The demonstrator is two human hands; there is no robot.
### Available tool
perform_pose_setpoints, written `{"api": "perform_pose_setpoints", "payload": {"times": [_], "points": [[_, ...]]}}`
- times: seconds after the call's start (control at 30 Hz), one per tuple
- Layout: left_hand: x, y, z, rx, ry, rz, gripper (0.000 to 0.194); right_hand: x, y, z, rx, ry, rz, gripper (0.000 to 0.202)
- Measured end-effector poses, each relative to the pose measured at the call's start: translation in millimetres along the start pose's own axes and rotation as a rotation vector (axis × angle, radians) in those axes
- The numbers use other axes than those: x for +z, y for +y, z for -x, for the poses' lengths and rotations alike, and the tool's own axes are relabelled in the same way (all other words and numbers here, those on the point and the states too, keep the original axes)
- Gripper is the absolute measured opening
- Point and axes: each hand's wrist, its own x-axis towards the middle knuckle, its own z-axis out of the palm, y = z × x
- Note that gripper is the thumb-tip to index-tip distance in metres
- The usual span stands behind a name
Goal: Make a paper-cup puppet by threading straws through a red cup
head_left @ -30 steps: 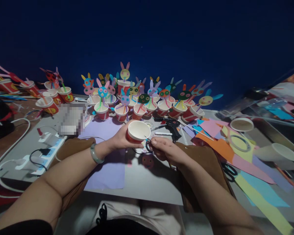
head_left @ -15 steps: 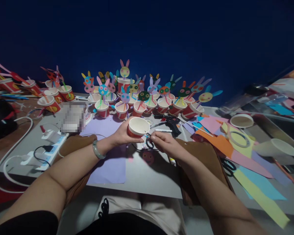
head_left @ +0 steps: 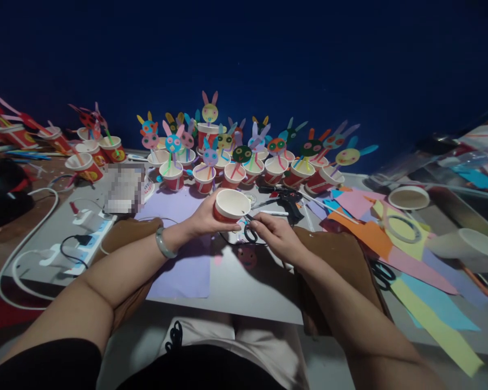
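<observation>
My left hand [head_left: 205, 218] is wrapped round a red paper cup [head_left: 232, 205] and holds it tilted, its white inside facing me. In my right hand [head_left: 274, 233] is a pair of black-handled scissors [head_left: 250, 233], gripped near the cup's right side. The scissor tip meets the cup at its rim; how far it reaches in cannot be made out. Beneath the hands, a round pink paper face [head_left: 247, 257] lies on the table in shadow. Purple paper [head_left: 183, 276] is spread under my left forearm.
Several red cups with paper rabbit figures [head_left: 203, 179] stand along the back. A black glue gun [head_left: 290, 206] lies before them. Coloured paper [head_left: 361, 233], a tape roll [head_left: 402, 228] and other scissors [head_left: 383, 274] are at right. At left are a power strip [head_left: 91, 244] and white cables.
The view has shifted slightly, moving the table items a little in the picture. My left hand still holds the cup and my right hand the scissors, in nearly the same pose.
</observation>
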Motion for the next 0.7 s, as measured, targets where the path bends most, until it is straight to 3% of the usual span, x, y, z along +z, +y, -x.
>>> {"api": "perform_pose_setpoints", "payload": {"times": [0.1,0.17,0.23,0.33,0.43,0.53,0.63,0.7], "points": [[0.3,-0.4,0.0,0.006,-0.016,0.008,0.089,-2.7,0.0,-2.4,0.240,-0.215,-0.420,0.050],[0.4,-0.1,-0.1,0.014,-0.015,0.007,0.090,-2.9,0.8,-3.1,0.314,-0.268,-0.525,0.052],[0.4,0.5,-0.3,0.013,-0.012,-0.003,0.089,-1.4,1.7,-2.5,0.219,-0.189,-0.393,0.050],[0.5,1.0,-0.4,0.001,-0.007,-0.006,0.089,2.3,2.9,0.3,-0.026,0.069,0.071,0.039],[0.8,0.6,-0.3,-0.003,-0.003,0.009,0.089,4.3,2.9,2.2,-0.104,0.181,0.298,0.031],[1.3,0.3,0.1,0.002,0.011,0.010,0.089,2.5,1.4,0.7,-0.016,0.032,0.020,0.040],[1.8,0.6,0.6,0.008,0.010,0.025,0.090,-0.2,0.0,-2.0,0.205,-0.187,-0.395,0.049],[2.0,0.5,0.6,0.009,0.007,0.030,0.089,-0.6,0.3,-2.6,0.244,-0.220,-0.446,0.051]]}}
